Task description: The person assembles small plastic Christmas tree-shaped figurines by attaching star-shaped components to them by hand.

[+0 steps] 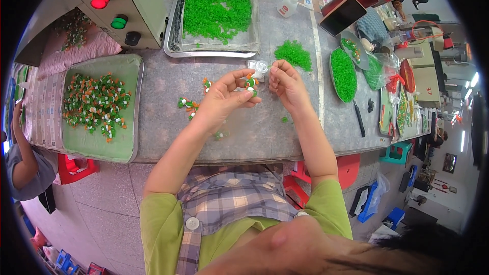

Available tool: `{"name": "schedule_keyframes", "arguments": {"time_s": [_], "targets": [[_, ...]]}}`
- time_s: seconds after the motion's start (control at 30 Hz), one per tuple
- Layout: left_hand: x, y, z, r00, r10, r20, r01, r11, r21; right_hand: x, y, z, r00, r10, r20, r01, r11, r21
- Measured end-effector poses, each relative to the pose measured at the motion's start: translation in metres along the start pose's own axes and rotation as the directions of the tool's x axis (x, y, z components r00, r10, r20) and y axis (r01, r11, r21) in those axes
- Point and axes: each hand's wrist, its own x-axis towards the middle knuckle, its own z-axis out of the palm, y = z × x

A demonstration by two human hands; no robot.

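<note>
Between the thumb and fingers of my left hand (224,94) is a small green, white and orange figurine (250,82). My right hand (288,84) is closed in a pinch just right of it; whatever its fingertips hold is too small to make out. Beyond the fingertips, a small clear round dish on a white square pad (258,65) lies on the grey table. Several similar figurines (188,105) lie by my left wrist. A loose heap of tiny green pieces (294,55) sits past my right hand.
A metal tray lined in green (133,122) at left holds many figurines. At the back, another metal tray (211,54) carries green pieces. To the right are an oval dish of green pieces (344,76), a black-handled tool (359,119) and a phone (344,15). A machine (137,0) stands back left.
</note>
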Motion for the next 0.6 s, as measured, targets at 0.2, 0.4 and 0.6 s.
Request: {"name": "schedule_keyframes", "arguments": {"time_s": [0.2,0.4,0.6], "targets": [[0.002,-0.008,-0.005,0.997,0.069,0.035,-0.071,0.996,0.063,-0.034,-0.016,0.028,0.992,-0.058,0.108,0.070,0.992,-0.108],[0.000,-0.006,-0.001,0.994,0.082,0.071,-0.087,0.993,0.083,-0.044,-0.017,0.038,0.984,-0.086,0.157,0.114,0.977,-0.180],[0.001,-0.008,-0.003,0.994,0.077,0.075,-0.082,0.995,0.063,-0.045,-0.017,0.040,0.982,-0.083,0.171,0.114,0.976,-0.184]]}}
